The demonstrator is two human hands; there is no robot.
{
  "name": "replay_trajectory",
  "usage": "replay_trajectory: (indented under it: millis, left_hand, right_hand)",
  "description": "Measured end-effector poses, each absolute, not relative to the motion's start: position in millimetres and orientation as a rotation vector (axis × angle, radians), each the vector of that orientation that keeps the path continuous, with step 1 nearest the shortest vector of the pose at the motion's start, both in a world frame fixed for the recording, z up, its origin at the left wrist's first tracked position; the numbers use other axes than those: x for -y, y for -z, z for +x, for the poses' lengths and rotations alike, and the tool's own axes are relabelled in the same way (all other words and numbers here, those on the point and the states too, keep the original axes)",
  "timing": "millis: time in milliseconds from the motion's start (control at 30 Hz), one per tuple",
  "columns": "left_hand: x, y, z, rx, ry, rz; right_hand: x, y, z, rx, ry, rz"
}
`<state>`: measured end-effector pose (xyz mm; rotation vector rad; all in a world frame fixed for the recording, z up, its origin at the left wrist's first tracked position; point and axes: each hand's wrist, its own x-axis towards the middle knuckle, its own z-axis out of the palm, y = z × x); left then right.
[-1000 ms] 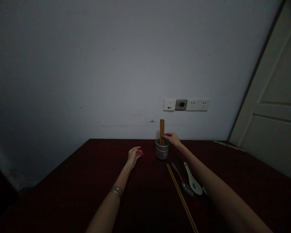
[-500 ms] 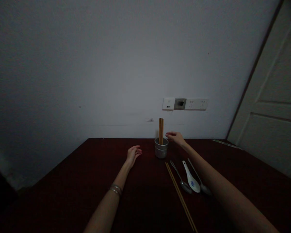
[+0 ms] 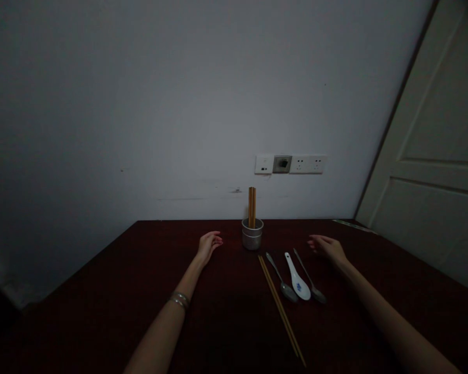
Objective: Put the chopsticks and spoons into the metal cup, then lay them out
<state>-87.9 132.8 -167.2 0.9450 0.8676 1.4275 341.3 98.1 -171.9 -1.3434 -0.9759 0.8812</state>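
A grey metal cup (image 3: 251,240) stands near the back of the dark red table, with several upright wooden chopsticks (image 3: 251,206) in it. Left of the cup, my left hand (image 3: 209,246) rests with loosely bent fingers, apart and holding nothing. My right hand (image 3: 329,248) is to the cup's right, beyond the spoons, its fingers loosely curved with nothing in them. Between my arms lie a pair of chopsticks (image 3: 281,307), a metal spoon (image 3: 288,292), a white ceramic spoon (image 3: 299,286) with a blue mark, and a second, long-handled metal spoon (image 3: 317,294).
A pale wall (image 3: 195,124) rises behind the back edge of the table (image 3: 113,291). Sockets and switch plates (image 3: 290,164) are set in it above the cup. A white panelled door (image 3: 432,171) stands at the right. A thin flat strip (image 3: 354,226) lies at the back right.
My right hand has drawn away from beside the cup, moving right and nearer to me. My left hand has stayed about where it was. The view has shifted slightly right.
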Motion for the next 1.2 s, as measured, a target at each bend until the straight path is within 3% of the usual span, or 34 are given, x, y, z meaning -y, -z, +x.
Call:
replay_trajectory:
  millis: [567,967,1067,1200]
  left_hand:
    - [-118,159,-70,-1.199,-1.426,1.465]
    - [-122,169,-83,-1.166,-1.501,1.285]
    - [-122,170,-83,-1.164,-1.464,1.334]
    - [-122,170,-82,-1.169,-1.450,1.360]
  right_hand:
    - [-82,187,343,1.272,-0.660,-1.410]
    - [-75,162,331,1.161,-0.717,-1.332]
    - [-69,142,319,1.251,-0.607,-1.368]
    - [-54,108,289,1.595,-0.211,-1.527]
